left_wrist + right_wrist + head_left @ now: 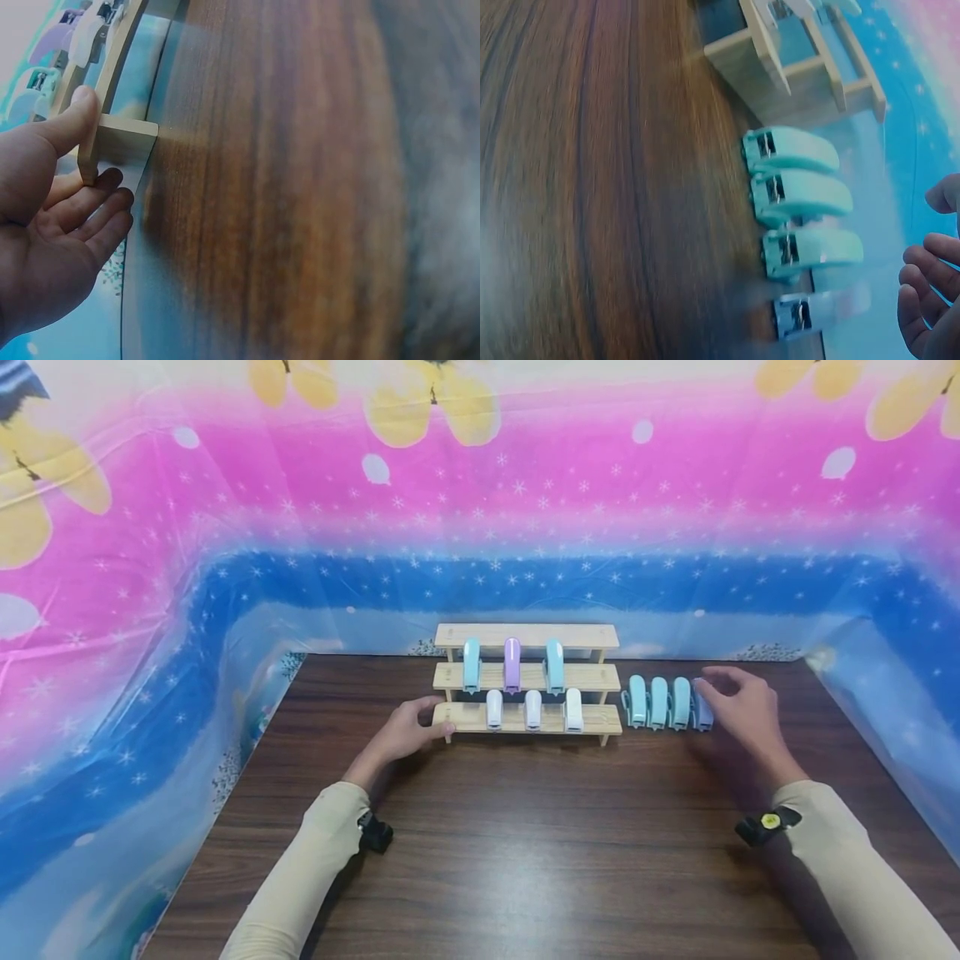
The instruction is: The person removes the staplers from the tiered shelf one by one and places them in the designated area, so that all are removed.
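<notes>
My left hand [408, 731] [52, 217] grips the left end of the lowest board of a three-step wooden rack [450, 717] [118, 67], thumb on top and fingers beneath. Beside the rack's right end, three mint-green staplers [657, 703] [802, 195] and a blue one [702, 706] [821, 309] stand in a row. My right hand [742, 706] [934, 289] is at the blue stapler, fingers loosely bent; the right wrist view shows a gap between them.
On the rack's middle step stand two light-blue staplers [471, 665] [554, 667] and a purple one [512, 665]. Three white ones [494, 710] [532, 710] [573, 710] stand on the lowest step. A patterned cloth [525, 510] hangs behind the dark wooden table [510, 843].
</notes>
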